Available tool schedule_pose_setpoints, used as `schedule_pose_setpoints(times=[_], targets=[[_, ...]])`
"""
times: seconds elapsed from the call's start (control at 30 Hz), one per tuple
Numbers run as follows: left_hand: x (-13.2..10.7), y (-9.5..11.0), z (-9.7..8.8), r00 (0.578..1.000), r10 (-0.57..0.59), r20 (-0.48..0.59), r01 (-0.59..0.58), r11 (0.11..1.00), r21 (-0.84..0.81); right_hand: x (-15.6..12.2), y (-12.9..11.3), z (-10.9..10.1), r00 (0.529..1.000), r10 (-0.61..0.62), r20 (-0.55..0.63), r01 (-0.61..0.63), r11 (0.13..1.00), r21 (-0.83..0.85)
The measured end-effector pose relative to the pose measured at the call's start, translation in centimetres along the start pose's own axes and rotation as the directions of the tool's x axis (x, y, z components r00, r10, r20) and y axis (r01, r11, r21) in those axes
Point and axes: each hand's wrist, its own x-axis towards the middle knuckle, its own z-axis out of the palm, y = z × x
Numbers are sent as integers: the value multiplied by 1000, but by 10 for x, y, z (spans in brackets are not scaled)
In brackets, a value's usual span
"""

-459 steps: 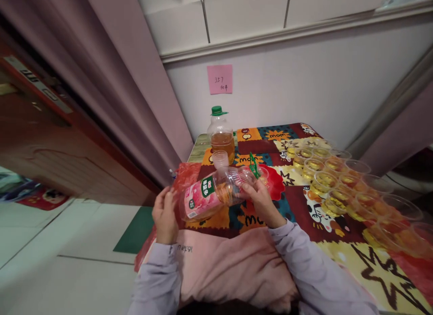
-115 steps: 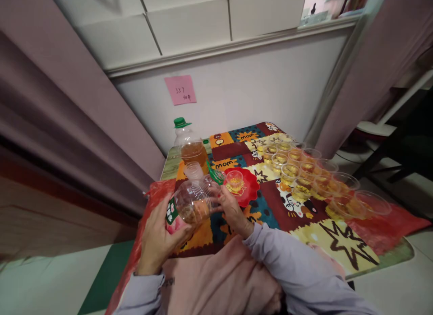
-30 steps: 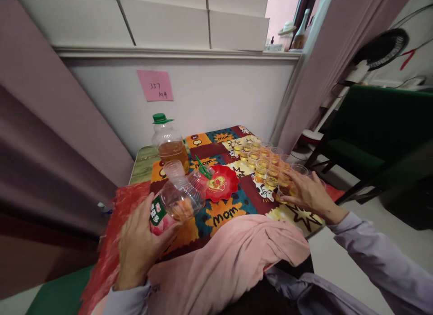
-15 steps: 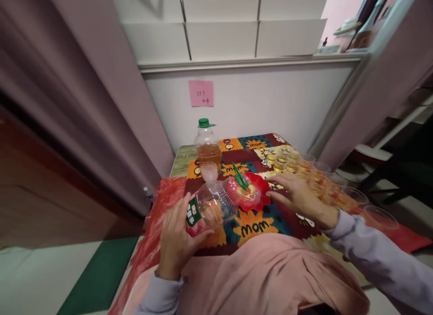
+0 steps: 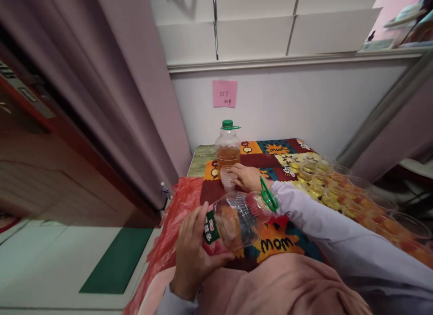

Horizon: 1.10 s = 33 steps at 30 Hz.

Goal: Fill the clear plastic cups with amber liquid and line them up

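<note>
My left hand [image 5: 191,254] is wrapped round the base of a clear plastic bottle [image 5: 237,218] with a pink and green label, held tilted on its side; a little amber liquid lies inside and a green ring hangs at its neck. My right hand [image 5: 246,176] reaches across the patterned tablecloth [image 5: 277,243] and its fingers close on a stack of small clear cups [image 5: 227,178]. Just behind the cups stands an upright bottle [image 5: 228,148] with a green cap, part full of amber liquid.
Rows of several small clear cups [image 5: 338,188] filled with yellow liquid run along the table's right side. A red plastic bag [image 5: 176,215] hangs off the left edge. A pink note [image 5: 224,93] is stuck on the wall. A curtain hangs left; a pink cloth covers my lap.
My right hand has moved from the filled cups on the right, past the red plate, to the cup stack by the upright bottle. The left hand keeps holding the tilted bottle.
</note>
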Motion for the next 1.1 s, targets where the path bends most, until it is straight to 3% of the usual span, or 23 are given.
schedule_pose_setpoints(times=[0.23,0.57,0.73,1.1], targets=[[-4,-1,0,1000,-23,16,23,1000,-7,8,4,6,999,25,49,-24,999,-22],[-3,0,-1,999,-44,32,45,999,-19,8,10,11,996,28,-90,-20,996,85],[-2,1,0,998,-37,46,38,999,-28,1,9,21,980,89,-177,-64,988,144],[-2,1,2,998,-37,52,40,998,-45,0,7,30,957,149,-248,-84,963,255]])
